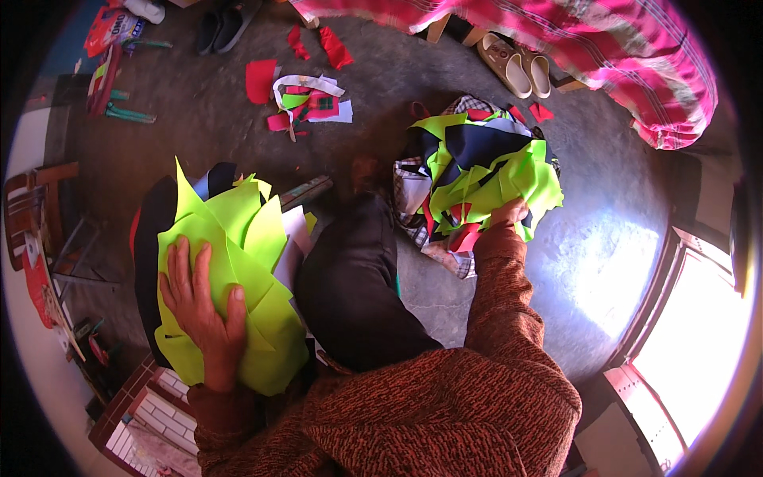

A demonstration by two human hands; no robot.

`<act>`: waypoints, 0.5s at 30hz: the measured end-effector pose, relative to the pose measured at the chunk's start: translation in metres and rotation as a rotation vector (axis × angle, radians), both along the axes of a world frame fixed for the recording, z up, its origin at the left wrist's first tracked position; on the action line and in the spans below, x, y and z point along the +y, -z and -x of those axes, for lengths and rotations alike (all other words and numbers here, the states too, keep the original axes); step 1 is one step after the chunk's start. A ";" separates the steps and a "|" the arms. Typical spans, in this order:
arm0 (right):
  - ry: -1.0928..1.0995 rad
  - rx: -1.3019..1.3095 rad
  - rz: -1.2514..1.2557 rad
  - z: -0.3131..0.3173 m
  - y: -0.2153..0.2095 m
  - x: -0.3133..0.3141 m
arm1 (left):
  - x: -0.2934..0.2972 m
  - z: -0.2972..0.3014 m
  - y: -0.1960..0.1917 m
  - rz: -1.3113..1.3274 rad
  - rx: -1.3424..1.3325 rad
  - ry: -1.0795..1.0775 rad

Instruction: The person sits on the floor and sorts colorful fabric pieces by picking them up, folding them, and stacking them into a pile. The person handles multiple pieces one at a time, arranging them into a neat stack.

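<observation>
My left hand (199,306) lies with fingers stretched out on a stack of neon yellow fabric pieces (246,230) at the left. Dark navy pieces (155,246) show along the stack's left side, and pale grey ones (294,246) on its right. Over at the right, my right hand (510,211) has its fingers curled at the near edge of a heap of scraps, closed on a neon green fabric piece (517,179). Navy cloth (485,147) and red cloth (465,237) are mixed into that heap, which sits in a checked cloth bag (413,187). My right fingertips are partly hidden.
Loose red, white and green scraps (306,103) lie on the grey floor ahead. Beige clogs (517,67) stand beside a pink plaid cloth (604,48); dark slippers (226,32) are at the far left. My dark-trousered knee (350,278) separates the two heaps. A wooden chair (40,211) stands left.
</observation>
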State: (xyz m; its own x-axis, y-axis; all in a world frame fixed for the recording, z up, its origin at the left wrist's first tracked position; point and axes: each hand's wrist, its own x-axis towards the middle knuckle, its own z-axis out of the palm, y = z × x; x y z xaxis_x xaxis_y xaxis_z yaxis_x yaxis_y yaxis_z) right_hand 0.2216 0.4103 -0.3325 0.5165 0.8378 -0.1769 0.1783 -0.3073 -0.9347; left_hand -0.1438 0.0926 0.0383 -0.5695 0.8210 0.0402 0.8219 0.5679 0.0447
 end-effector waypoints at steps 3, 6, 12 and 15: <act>0.103 -0.060 0.108 0.018 -0.015 0.011 | 0.002 -0.001 -0.002 0.001 -0.012 -0.003; -0.150 -0.174 0.277 0.003 0.001 0.011 | 0.003 0.000 -0.004 -0.010 -0.017 0.004; -0.324 0.097 0.257 0.004 -0.023 -0.006 | 0.001 -0.004 -0.005 -0.046 -0.018 0.005; -0.334 0.147 0.206 -0.006 -0.041 -0.004 | -0.003 -0.004 -0.001 -0.080 0.004 0.018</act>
State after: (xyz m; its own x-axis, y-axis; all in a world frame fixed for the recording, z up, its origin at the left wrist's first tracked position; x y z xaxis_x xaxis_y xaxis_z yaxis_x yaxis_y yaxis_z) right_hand 0.2274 0.4064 -0.2919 0.1789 0.8943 -0.4102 0.1695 -0.4387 -0.8825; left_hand -0.1403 0.0899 0.0397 -0.5543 0.8253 0.1083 0.8323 0.5477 0.0858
